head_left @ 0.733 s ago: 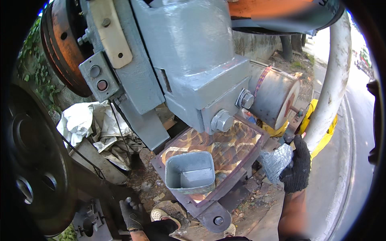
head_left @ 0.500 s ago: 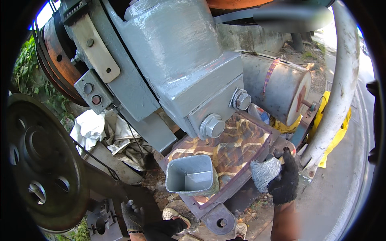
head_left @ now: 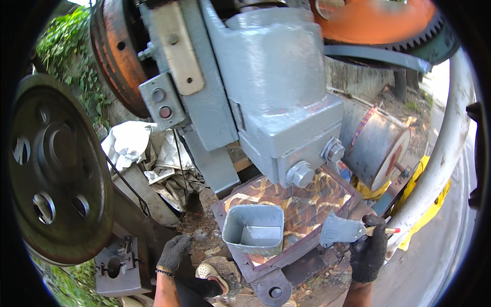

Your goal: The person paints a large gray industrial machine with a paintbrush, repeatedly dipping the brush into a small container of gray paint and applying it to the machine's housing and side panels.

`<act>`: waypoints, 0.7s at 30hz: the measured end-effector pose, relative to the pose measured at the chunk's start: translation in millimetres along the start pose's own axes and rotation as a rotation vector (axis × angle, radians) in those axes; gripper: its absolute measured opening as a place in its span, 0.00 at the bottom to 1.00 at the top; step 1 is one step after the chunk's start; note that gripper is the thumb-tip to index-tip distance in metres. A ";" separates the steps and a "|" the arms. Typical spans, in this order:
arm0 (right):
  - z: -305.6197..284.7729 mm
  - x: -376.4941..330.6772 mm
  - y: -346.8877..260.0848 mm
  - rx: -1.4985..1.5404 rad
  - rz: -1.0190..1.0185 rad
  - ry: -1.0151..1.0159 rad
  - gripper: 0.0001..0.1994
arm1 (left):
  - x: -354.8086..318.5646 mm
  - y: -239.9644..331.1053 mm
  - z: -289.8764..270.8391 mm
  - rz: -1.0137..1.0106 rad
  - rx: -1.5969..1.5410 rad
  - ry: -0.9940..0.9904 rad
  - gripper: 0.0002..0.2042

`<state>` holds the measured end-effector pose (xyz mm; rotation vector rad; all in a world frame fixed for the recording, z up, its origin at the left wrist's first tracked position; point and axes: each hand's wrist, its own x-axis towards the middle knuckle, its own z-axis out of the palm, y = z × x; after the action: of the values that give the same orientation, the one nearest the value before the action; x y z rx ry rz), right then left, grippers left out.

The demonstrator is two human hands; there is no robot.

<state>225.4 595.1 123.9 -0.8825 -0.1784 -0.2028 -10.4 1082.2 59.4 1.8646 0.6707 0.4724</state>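
Observation:
My right hand (head_left: 369, 255), in a dark glove, is closed around the handle of a wide paintbrush (head_left: 341, 229). The brush's grey-coated bristles point left, and its red-tipped handle sticks out to the right. Left of the brush, a square-sided tin (head_left: 255, 246) with grey paint on its inner walls stands on a patterned sheet (head_left: 307, 217) inside a dark metal frame. My left hand (head_left: 175, 252), in a grey glove, hangs at the lower left with loosely bent fingers and nothing visible in it. Above the tin looms a glossy grey machine block (head_left: 286, 117) with two large bolts.
A dark handwheel (head_left: 59, 169) stands at the left, near a button box (head_left: 162, 102) and crumpled white sheeting (head_left: 130, 146). At the right are a metal drum (head_left: 376, 140), a pale curved pipe (head_left: 440, 169) and yellow sacking (head_left: 419, 204). An orange toothed wheel (head_left: 378, 25) hangs overhead.
The view has shifted, so the machine sits farther right and more of the toothed wheel shows. The paintbrush has turned its flat side to view. My left hand is higher in the picture.

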 end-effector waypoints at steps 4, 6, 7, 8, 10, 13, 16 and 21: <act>26.0 10.8 -34.3 -0.148 -0.265 -0.110 0.22 | 37.4 -8.7 -0.4 0.031 0.048 -0.138 0.24; 49.8 11.8 -60.3 -0.294 -0.388 -0.187 0.23 | 57.2 -15.8 2.4 0.135 0.034 -0.164 0.25; 64.7 11.1 -73.8 -0.496 -0.497 -0.122 0.23 | 66.3 -20.3 5.1 0.082 0.051 -0.141 0.25; 80.9 10.3 -87.8 -0.588 -0.577 -0.125 0.24 | 75.2 -24.7 6.9 0.120 0.087 -0.119 0.24; 117.4 8.3 -109.9 -0.584 -0.705 -0.203 0.18 | 86.1 -35.2 15.3 0.183 0.082 -0.045 0.26; 176.3 13.2 -136.4 -0.816 -1.024 -0.189 0.15 | 94.0 -47.6 30.1 -0.010 0.322 -0.064 0.29; 236.3 14.1 -145.4 -0.879 -1.042 -0.306 0.23 | 91.6 -48.7 43.5 -0.112 0.651 -0.335 0.35; 328.4 20.6 -133.7 -1.060 -0.957 -0.513 0.19 | 90.5 -27.3 49.1 -0.029 0.545 -0.334 0.38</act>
<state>188.7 766.2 433.0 -1.8486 -1.0417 -1.0245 82.1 1113.7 16.9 2.3676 0.6360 -0.0604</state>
